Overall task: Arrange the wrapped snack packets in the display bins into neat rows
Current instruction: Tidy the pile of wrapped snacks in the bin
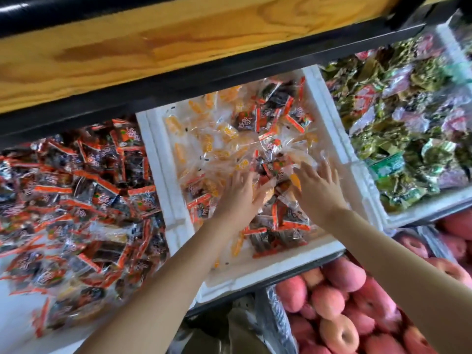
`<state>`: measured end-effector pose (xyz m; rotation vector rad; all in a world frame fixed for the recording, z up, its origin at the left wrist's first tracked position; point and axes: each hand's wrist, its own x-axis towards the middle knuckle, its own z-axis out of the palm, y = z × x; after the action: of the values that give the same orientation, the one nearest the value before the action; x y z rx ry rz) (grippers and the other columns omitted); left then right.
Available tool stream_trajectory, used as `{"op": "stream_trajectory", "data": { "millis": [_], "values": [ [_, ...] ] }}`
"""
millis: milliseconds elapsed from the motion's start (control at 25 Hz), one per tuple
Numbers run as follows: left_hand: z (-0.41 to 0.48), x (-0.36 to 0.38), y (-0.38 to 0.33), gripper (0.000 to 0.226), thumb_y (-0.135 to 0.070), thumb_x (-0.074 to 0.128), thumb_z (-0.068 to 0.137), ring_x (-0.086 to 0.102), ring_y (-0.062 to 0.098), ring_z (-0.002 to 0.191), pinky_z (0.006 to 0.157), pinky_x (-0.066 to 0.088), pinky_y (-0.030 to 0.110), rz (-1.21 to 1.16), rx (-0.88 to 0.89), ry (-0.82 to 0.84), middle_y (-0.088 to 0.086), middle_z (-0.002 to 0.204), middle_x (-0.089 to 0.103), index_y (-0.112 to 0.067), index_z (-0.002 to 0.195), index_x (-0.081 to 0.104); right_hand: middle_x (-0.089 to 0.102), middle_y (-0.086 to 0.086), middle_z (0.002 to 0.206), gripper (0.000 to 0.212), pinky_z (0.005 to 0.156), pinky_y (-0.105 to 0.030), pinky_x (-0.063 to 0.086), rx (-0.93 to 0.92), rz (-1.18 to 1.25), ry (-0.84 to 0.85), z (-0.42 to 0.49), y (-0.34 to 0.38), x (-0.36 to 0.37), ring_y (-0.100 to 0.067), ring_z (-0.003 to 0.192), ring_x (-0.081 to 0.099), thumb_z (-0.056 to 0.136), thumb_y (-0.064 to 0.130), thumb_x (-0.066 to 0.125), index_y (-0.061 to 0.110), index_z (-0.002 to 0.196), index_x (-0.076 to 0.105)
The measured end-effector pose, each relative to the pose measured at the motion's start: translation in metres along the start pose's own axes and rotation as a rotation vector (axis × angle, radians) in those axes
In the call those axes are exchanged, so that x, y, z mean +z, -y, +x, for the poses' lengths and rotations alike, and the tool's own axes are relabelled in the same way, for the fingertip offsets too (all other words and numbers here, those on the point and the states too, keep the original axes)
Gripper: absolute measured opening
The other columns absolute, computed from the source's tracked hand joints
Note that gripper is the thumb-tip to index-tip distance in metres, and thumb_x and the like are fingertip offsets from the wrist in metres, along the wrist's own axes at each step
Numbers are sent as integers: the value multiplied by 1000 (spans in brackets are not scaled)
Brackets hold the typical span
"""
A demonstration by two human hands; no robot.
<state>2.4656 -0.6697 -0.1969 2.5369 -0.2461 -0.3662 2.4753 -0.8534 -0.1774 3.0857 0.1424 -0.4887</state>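
Both forearms outstretched; left hand (238, 194), right hand (319, 190) flat on packets (278, 175).

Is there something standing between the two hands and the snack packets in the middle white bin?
Nothing visible does. The left hand and the right hand both touch the mixed packets inside the middle white bin. The wooden shelf hangs over the bin's far edge only.

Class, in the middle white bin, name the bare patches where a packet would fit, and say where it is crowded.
Bare floor shows along the near wall of the middle bin, below the orange-edged packets, and in its far-left corner beside the yellow packets. Crowded: the centre under the left hand and right hand.
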Motion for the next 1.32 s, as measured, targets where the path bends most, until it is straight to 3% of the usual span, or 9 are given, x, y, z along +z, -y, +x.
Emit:
{"op": "stream_trajectory", "data": {
  "millis": [160, 240, 320, 440, 720, 880, 1080, 1200, 1320],
  "values": [
    [-19, -26, 42, 51, -32, 55, 94, 44, 26, 127, 109, 34, 40, 120, -2, -192, 9, 139, 45, -10, 138, 42, 44, -14, 139, 46, 105, -50, 32, -118, 62, -158, -11, 20, -3, -44, 128, 36, 92, 18, 51, 8, 135, 42],
    [-26, -37, 70, 58, -30, 57, 93, 39, 27, 133, 112, 30, 38, 225, -64, -92, 9, 145, 41, -11, 144, 36, 55, -14, 123, 42, 96, -43, 42, -271, 178, -233, -11, 42, -2, -37, 114, 50, 88, 10, 54, 6, 129, 49],
    [-28, -40, 83, 64, -25, 55, 93, 32, 24, 138, 114, 22, 34, 342, -92, 40, 6, 150, 35, -13, 148, 27, 48, -9, 132, 46, 103, -34, 36, -396, 243, -114, -9, 70, 2, -28, 122, 44, 92, 8, 46, 9, 138, 40],
    [-27, -36, 85, 56, -16, 57, 91, 40, 23, 132, 110, 23, 32, 430, -30, -19, 5, 140, 48, -15, 143, 36, 40, -6, 142, 57, 109, -35, 33, -497, 275, -25, 1, 105, 21, -22, 133, 34, 93, 6, 43, 12, 147, 25],
    [-57, -75, 90, 23, -5, 57, 92, 65, 19, 73, 62, 53, 30, -122, -53, -381, 4, 87, 68, -6, 114, 63, 37, -15, 137, 62, 95, -38, 46, -198, 334, 47, 10, 149, 40, -29, 121, 46, 95, 34, 50, 3, 142, 25],
    [-88, -93, 116, 19, -2, 59, 90, 64, 10, 77, 68, 53, 19, -260, -97, -503, -5, 89, 66, -7, 107, 66, 36, -15, 139, 84, 106, -33, 30, -74, 328, 99, 4, 167, 46, -28, 130, 35, 84, 50, 59, 0, 141, 22],
    [-118, -103, 152, 17, -2, 59, 90, 54, -2, 55, 56, 48, 11, -167, -161, -536, -8, 83, 64, -6, 106, 66, 63, -5, 115, 86, 89, -38, 48, -335, -80, -214, 3, 181, 61, -28, 107, 57, 58, 29, 87, 14, 132, 46],
    [-129, -106, 169, 15, -3, 57, 92, 45, 2, 40, 44, 43, 22, -132, -185, -508, -8, 73, 61, -6, 104, 65, 59, -3, 124, 72, 102, -38, 36, -336, -82, -130, 9, 177, 55, -29, 119, 47, 77, 37, 73, 18, 139, 41],
    [-134, -111, 179, 15, -3, 56, 92, 46, 6, 41, 39, 35, 13, -116, -210, -500, -10, 67, 58, -6, 103, 65, 63, -6, 109, 37, 98, -40, 37, -302, 50, -206, 8, 173, 43, -30, 116, 49, 81, 38, 69, 15, 109, 63]
  ]
}}
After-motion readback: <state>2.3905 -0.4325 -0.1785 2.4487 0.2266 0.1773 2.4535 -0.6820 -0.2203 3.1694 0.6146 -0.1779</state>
